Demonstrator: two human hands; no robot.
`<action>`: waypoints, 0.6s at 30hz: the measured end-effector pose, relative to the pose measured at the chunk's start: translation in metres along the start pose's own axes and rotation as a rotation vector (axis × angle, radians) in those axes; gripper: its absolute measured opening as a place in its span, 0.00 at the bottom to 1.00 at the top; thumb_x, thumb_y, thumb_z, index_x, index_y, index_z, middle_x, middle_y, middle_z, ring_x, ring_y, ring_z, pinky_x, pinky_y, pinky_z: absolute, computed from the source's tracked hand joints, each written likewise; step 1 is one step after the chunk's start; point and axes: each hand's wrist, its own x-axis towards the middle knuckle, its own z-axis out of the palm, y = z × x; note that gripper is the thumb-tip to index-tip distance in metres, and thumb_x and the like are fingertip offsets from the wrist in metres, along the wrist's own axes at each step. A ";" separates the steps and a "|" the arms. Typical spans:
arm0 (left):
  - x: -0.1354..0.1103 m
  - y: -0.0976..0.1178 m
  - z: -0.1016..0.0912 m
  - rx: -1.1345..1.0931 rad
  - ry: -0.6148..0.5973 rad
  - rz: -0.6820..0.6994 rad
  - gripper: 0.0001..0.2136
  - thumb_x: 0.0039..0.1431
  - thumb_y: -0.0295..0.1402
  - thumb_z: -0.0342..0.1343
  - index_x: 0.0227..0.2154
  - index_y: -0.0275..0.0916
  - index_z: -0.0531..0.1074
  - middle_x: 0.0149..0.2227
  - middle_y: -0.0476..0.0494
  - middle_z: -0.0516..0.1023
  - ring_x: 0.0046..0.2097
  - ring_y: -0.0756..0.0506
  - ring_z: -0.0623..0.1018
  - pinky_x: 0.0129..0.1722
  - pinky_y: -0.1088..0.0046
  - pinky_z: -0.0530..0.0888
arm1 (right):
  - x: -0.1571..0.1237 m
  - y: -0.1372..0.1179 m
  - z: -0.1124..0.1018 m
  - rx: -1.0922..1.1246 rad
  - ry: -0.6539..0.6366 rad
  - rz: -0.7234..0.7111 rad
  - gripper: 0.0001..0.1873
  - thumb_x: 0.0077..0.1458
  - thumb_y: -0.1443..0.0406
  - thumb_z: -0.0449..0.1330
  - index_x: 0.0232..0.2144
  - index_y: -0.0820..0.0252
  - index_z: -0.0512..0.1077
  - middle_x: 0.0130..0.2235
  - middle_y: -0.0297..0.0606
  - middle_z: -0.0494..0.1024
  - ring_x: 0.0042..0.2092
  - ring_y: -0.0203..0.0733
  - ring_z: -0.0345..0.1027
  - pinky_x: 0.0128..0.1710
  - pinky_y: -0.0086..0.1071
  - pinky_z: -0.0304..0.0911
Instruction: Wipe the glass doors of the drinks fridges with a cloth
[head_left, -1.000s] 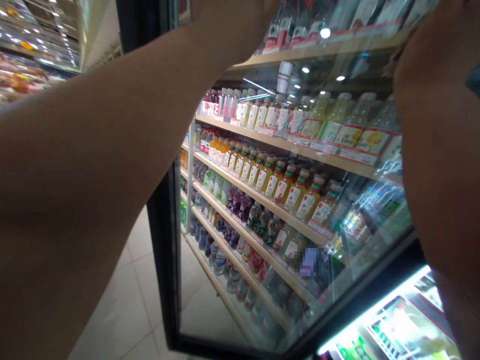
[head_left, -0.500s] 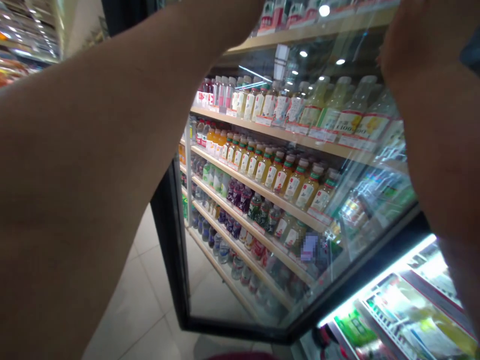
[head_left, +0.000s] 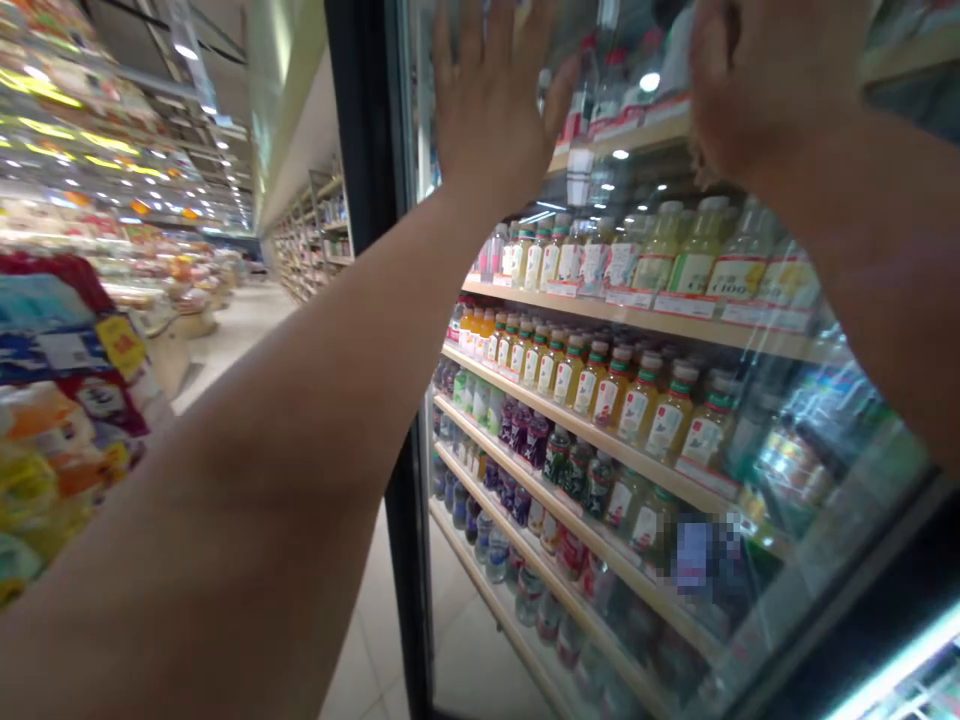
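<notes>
My left hand (head_left: 495, 105) is raised in front of the upper part of a glass door (head_left: 600, 190), its fingers spread and its palm turned to the pane; nothing shows in it. The tips meet the top edge of the view. To its right, my right hand (head_left: 780, 85) is also up by the glass. Its fingers are partly cut off and blurred, so their hold is unclear. A pale patch beside its thumb cannot be made out. The door has a black frame (head_left: 367, 110). Bottles on shelves, among them yellow juice bottles (head_left: 634, 405), show in the pane.
Lit cooler shelving (head_left: 900, 665) shows at lower right, beyond the door's lower edge. Packaged goods (head_left: 67, 400) stand close on the left. Behind them an aisle (head_left: 244, 340) runs past store shelves (head_left: 307, 235). Pale tiles (head_left: 371, 620) cover the floor.
The view has tilted up and swung left, bringing the aisle and packaged goods in. My left hand, out of the picture before, now shows spread near the glass. More of my right hand is visible.
</notes>
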 end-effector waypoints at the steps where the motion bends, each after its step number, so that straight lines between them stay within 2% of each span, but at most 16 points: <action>1: 0.000 0.000 0.001 -0.003 0.031 0.012 0.30 0.74 0.40 0.41 0.75 0.45 0.44 0.76 0.52 0.40 0.76 0.40 0.40 0.74 0.53 0.37 | -0.002 -0.011 -0.004 0.003 -0.019 -0.067 0.30 0.67 0.61 0.48 0.67 0.67 0.64 0.69 0.50 0.62 0.71 0.59 0.53 0.71 0.51 0.49; 2: -0.001 -0.001 0.003 -0.018 0.065 0.025 0.30 0.73 0.39 0.42 0.75 0.45 0.45 0.76 0.53 0.41 0.76 0.40 0.40 0.74 0.53 0.38 | -0.005 -0.020 -0.007 0.006 -0.010 -0.090 0.29 0.67 0.62 0.48 0.67 0.66 0.63 0.69 0.49 0.62 0.71 0.57 0.53 0.72 0.49 0.49; 3: -0.002 -0.002 0.004 -0.044 0.102 0.043 0.30 0.73 0.40 0.42 0.74 0.45 0.47 0.76 0.54 0.42 0.76 0.40 0.41 0.75 0.52 0.40 | -0.007 -0.026 -0.008 0.007 0.015 -0.043 0.30 0.68 0.61 0.48 0.69 0.65 0.62 0.71 0.48 0.60 0.72 0.56 0.50 0.72 0.50 0.48; 6: -0.005 -0.006 0.005 -0.132 0.164 0.093 0.31 0.70 0.43 0.43 0.73 0.44 0.52 0.75 0.56 0.46 0.76 0.40 0.44 0.75 0.51 0.43 | -0.012 -0.032 -0.008 0.001 0.082 0.242 0.33 0.69 0.61 0.48 0.72 0.62 0.55 0.74 0.41 0.52 0.75 0.57 0.42 0.73 0.59 0.43; 7: -0.005 -0.007 0.005 -0.162 0.171 0.104 0.31 0.68 0.44 0.43 0.73 0.46 0.53 0.75 0.57 0.47 0.76 0.39 0.44 0.76 0.50 0.43 | -0.014 -0.032 -0.007 -0.001 0.075 0.260 0.33 0.68 0.61 0.50 0.72 0.62 0.55 0.74 0.40 0.51 0.75 0.59 0.42 0.72 0.62 0.43; 8: -0.005 -0.007 0.005 -0.194 0.172 0.105 0.31 0.67 0.45 0.43 0.72 0.49 0.55 0.74 0.59 0.47 0.76 0.39 0.44 0.76 0.49 0.43 | -0.016 -0.031 -0.007 -0.001 0.053 0.209 0.34 0.67 0.61 0.51 0.72 0.62 0.55 0.74 0.40 0.52 0.75 0.60 0.43 0.72 0.64 0.44; 11: -0.004 -0.008 0.004 -0.273 0.150 0.076 0.31 0.63 0.49 0.43 0.70 0.61 0.56 0.72 0.70 0.49 0.76 0.43 0.40 0.76 0.51 0.40 | -0.022 -0.027 -0.009 0.030 -0.041 -0.103 0.31 0.68 0.60 0.50 0.71 0.59 0.57 0.73 0.39 0.56 0.74 0.57 0.47 0.71 0.60 0.48; 13: -0.003 -0.007 0.002 -0.284 0.125 0.053 0.33 0.60 0.51 0.43 0.70 0.64 0.55 0.72 0.74 0.48 0.76 0.46 0.36 0.76 0.54 0.39 | -0.022 -0.024 -0.012 0.038 -0.029 -0.182 0.29 0.69 0.61 0.50 0.70 0.56 0.59 0.72 0.39 0.59 0.73 0.55 0.50 0.72 0.60 0.47; 14: -0.003 -0.007 0.002 -0.278 0.114 0.043 0.34 0.59 0.51 0.43 0.71 0.64 0.54 0.72 0.74 0.48 0.76 0.46 0.35 0.76 0.54 0.39 | -0.021 -0.022 -0.012 0.035 0.011 -0.136 0.28 0.69 0.62 0.50 0.69 0.57 0.60 0.71 0.40 0.60 0.72 0.56 0.51 0.72 0.62 0.45; 17: -0.004 -0.005 0.000 -0.238 0.096 0.037 0.35 0.60 0.49 0.41 0.72 0.61 0.54 0.73 0.71 0.47 0.76 0.45 0.38 0.76 0.55 0.39 | -0.015 -0.023 -0.010 0.028 0.151 0.202 0.29 0.68 0.65 0.52 0.69 0.65 0.61 0.71 0.45 0.59 0.73 0.60 0.49 0.72 0.64 0.44; 18: -0.006 -0.005 -0.001 -0.216 0.101 0.040 0.34 0.61 0.49 0.40 0.72 0.60 0.54 0.73 0.71 0.47 0.76 0.45 0.39 0.76 0.56 0.39 | -0.013 -0.025 -0.008 0.037 0.167 0.264 0.30 0.67 0.65 0.52 0.69 0.68 0.60 0.72 0.47 0.57 0.73 0.61 0.48 0.72 0.63 0.45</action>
